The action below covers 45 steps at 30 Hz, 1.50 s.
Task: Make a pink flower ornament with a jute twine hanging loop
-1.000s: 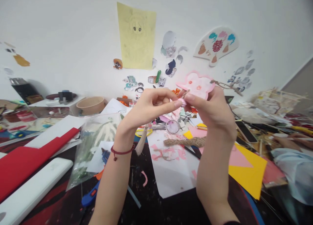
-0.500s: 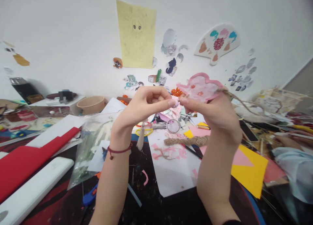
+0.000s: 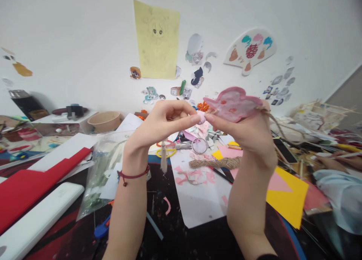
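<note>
My left hand [image 3: 174,118] is raised above the table, thumb and index finger pinched on a small pale purple piece [image 3: 201,119]. A cream tassel [image 3: 163,158] hangs below that hand. My right hand [image 3: 246,130] is closed beside it, its thumb tip nearly meeting the left one at the small piece. A pink cloud-shaped piece [image 3: 232,104] with red flower marks and a twine cord at its right end is held in my right hand. What lies between the fingertips is too small to tell fully.
White paper [image 3: 198,199] with pink scraps, a twine bundle [image 3: 215,163], a magnifying glass [image 3: 199,145] and yellow paper [image 3: 287,199] lie below. To the left are red paper [image 3: 42,180], a long white case [image 3: 42,218] and a blue cutter [image 3: 102,228]. Another person's hand [image 3: 330,163] is at far right.
The pink cloud-shaped piece has tilted and dropped slightly. My left wrist has shifted a little left; both hands keep their pinch close together.
</note>
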{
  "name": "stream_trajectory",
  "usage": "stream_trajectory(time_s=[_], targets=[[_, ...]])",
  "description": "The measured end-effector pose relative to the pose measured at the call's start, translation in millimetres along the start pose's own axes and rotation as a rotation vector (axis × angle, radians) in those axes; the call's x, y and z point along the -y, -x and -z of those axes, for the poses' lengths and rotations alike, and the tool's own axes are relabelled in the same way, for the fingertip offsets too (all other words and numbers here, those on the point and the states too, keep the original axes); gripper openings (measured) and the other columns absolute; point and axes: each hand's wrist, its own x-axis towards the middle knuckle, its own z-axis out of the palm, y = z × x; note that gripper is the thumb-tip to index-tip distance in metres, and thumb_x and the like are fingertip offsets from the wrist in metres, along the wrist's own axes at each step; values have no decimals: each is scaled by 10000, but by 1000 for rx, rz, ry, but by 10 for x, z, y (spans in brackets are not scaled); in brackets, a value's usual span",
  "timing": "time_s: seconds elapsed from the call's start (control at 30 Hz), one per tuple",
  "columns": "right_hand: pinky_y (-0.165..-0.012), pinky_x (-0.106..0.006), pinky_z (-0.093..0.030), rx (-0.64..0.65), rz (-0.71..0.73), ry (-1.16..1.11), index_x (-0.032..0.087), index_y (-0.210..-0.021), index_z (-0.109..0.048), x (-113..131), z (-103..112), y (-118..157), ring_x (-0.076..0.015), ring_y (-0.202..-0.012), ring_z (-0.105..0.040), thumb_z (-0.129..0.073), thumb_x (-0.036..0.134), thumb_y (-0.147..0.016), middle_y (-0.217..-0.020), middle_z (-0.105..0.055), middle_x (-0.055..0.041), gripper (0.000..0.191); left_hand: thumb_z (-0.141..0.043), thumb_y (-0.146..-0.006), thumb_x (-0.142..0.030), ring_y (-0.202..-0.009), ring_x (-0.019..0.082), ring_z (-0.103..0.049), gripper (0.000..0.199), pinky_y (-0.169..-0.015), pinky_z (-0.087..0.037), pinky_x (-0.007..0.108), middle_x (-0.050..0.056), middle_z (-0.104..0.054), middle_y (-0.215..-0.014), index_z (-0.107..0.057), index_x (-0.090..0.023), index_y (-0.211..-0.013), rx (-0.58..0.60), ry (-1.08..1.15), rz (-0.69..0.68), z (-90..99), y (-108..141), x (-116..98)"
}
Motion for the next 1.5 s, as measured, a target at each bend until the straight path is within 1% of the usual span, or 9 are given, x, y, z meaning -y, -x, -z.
stream_trajectory(time_s=[0.17,0.37,0.5,0.6,0.97,1.17,1.27,1.37,1.5], targets=[[-679,-391,-660,-69,-12,-22,214,-955,-772,-4,-31,42,-267,-853,-764,-883,242,-724,-866,-771,-21,258,-769,-852,-420,-538,87,-354,238,-476,-270,260,-23,-449,-568,-772,-189,-910,-4,-78,-30,6,29,-51],[-637,-366,-650,-72,23,38,222,-896,-771,49,-94,56,-243,-798,-750,-873,263,-732,-805,-753,-3,198,-773,-847,-376,-520,74,-324,202,-459,-251,248,-44,-390,-541,-743,-177,-834,-71,-161,-61,-25,75,-146],[-575,-309,-596,-68,121,115,273,-784,-746,155,-155,36,-186,-692,-694,-859,272,-747,-728,-722,37,119,-773,-844,-366,-508,73,-345,188,-451,-262,241,-43,-415,-522,-760,-178,-840,-110,-236,-111,-19,87,-163],[-587,-318,-558,-54,222,224,296,-786,-722,190,-185,15,-160,-637,-626,-837,265,-771,-687,-669,53,120,-767,-848,-361,-505,74,-333,175,-458,-255,248,-42,-412,-522,-774,-186,-847,-126,-254,-132,-1,87,-150],[-678,-331,-565,-82,374,309,289,-823,-713,124,-267,-36,-165,-711,-638,-742,234,-847,-773,-692,14,66,-759,-848,-347,-523,76,-283,161,-476,-221,256,-47,-367,-534,-783,-188,-859,-176,-246,-139,21,72,-137],[-683,-382,-610,-61,160,41,274,-807,-728,6,-277,-52,-178,-675,-661,-788,321,-836,-735,-686,24,82,-740,-874,-444,-560,80,-374,267,-491,-280,243,-8,-518,-617,-778,-183,-828,-124,-191,-135,78,73,-107],[-728,-419,-621,0,81,-49,259,-792,-731,-96,-219,-78,-188,-683,-673,-805,361,-823,-685,-666,24,130,-590,-964,-528,-531,73,-352,407,-472,-285,233,-17,-455,-589,-769,-178,-860,-126,-104,-165,61,47,-65],[-713,-414,-607,77,38,-110,264,-815,-749,-133,-172,-96,-189,-663,-671,-792,398,-832,-685,-672,21,141,-513,-992,-566,-489,75,-310,455,-445,-273,231,-43,-353,-546,-745,-183,-911,-197,-2,-159,-8,-7,-6],[-705,-385,-583,207,-90,-164,267,-822,-744,-96,-137,-113,-196,-703,-678,-811,398,-810,-777,-703,14,148,-428,-1008,-603,-461,86,-353,512,-428,-310,229,-41,-365,-519,-721,-197,-900,-294,89,-134,-134,-98,53]])
